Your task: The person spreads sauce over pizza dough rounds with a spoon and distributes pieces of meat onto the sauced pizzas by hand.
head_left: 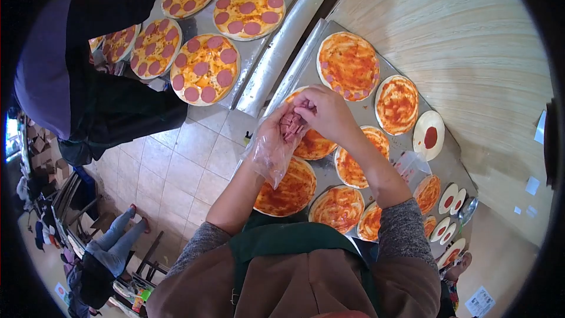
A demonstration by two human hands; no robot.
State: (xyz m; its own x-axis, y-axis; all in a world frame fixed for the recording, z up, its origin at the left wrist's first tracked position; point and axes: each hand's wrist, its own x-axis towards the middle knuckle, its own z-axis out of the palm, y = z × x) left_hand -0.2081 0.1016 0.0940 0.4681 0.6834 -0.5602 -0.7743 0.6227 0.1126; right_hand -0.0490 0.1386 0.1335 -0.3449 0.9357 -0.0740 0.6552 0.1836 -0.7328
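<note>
My left hand (268, 134) is wrapped round a clear plastic bag (274, 162). Pink diced ham (290, 127) fills the bag's open mouth. Over it, my right hand (325, 112) has its fingers bent into a pinch at the ham pieces; the fingertips are partly hidden. Beneath my hands lies a pizza base with red sauce (316, 145), partly covered. Beyond my right hand, another sauced base (348, 62) carries ham pieces along its near edge. Another sauced pizza base (287, 187) lies below the bag.
Several sauced bases share the metal table (450, 168), with a clear plastic container (412, 168) among them. A dough base with a sauce spot (429, 135) lies at right. Across the gap, a second table holds sausage-topped pizzas (205, 69). A co-worker (106, 70) stands there.
</note>
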